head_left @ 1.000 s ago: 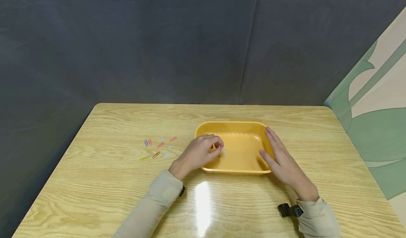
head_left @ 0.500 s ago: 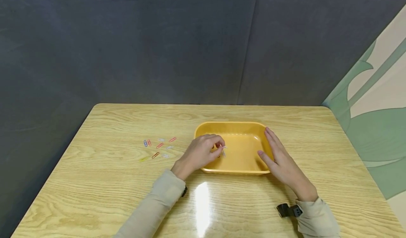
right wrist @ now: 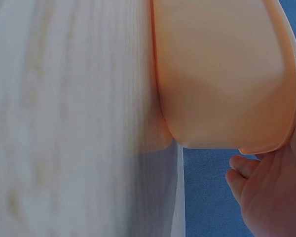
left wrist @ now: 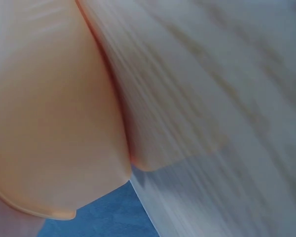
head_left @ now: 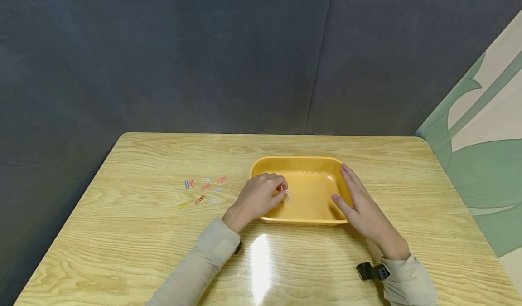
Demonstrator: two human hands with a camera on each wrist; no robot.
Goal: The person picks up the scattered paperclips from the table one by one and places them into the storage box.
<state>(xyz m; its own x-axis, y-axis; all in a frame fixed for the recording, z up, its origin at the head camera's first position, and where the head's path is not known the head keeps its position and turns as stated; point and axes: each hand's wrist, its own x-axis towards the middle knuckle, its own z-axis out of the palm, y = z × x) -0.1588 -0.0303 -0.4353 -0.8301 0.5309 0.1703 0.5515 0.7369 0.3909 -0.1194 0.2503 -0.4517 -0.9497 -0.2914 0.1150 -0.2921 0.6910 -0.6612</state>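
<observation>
In the head view my left hand [head_left: 258,196] reaches over the left side of the yellow tray [head_left: 302,221], thumb and index finger pinching a small white paper clip [head_left: 288,191]. Just under the fingertips a second white paper clip [head_left: 287,198] lies on the tray floor. A dark reddish bit shows beside the thumb, mostly hidden. My right hand [head_left: 364,213] lies against the tray's right end, its fingers straight along the rim and the thumb spread over the inside. The right wrist view shows that hand [right wrist: 274,192] at the tray wall [right wrist: 227,98].
Left of the tray, several paper clips are scattered on the wooden table [head_left: 134,233], among them a blue one [head_left: 187,184], a yellow one [head_left: 185,204] and a dark red one [head_left: 200,199]. A dark curtain [head_left: 204,61] hangs behind the table's far edge.
My left fingertips have dipped slightly toward the tray floor, with the white paper clip between them. The right hand and the scattered paper clips stay put.
</observation>
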